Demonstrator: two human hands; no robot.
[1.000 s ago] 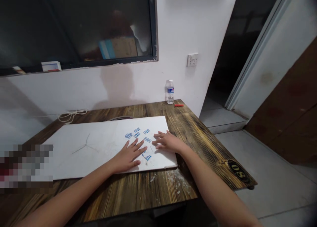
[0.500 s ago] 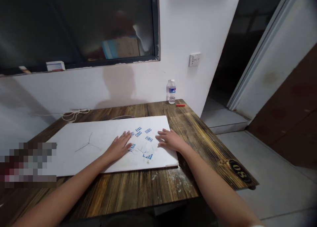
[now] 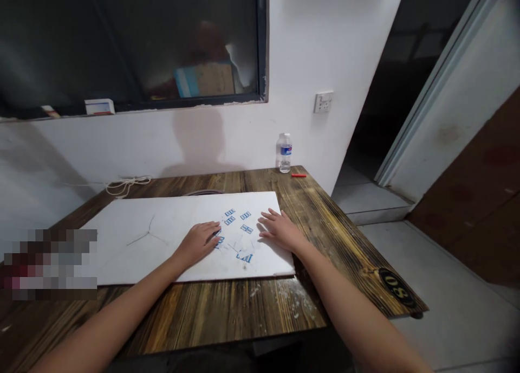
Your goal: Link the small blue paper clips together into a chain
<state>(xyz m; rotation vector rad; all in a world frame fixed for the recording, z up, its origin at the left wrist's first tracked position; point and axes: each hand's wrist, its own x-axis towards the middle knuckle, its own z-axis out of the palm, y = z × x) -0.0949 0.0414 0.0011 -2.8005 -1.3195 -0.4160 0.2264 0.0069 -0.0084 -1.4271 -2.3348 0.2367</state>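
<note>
A white board point(image 3: 162, 259) lies flat on the wooden table point(image 3: 219, 308). Blue rectangular marks point(image 3: 246, 229) cluster on its right part, and thin dark lines point(image 3: 148, 232) branch out on its left part. My left hand point(image 3: 199, 243) rests palm down on the board, its fingertips over some of the blue marks and covering part of them. Near the board's right edge lies my right hand point(image 3: 280, 230), palm down with fingers spread, just right of the marks. Neither hand holds anything.
A clear plastic bottle point(image 3: 285, 155) with a blue label stands at the table's back right, beside a red stick-like object point(image 3: 299, 175). A white cable point(image 3: 128, 185) lies coiled at the back left. A pixelated patch hides the left edge. Beyond the table is a doorway.
My left hand's fingers have drawn closer together and shifted slightly over the blue marks. My right hand stays in nearly the same place. The whole view has moved a little.
</note>
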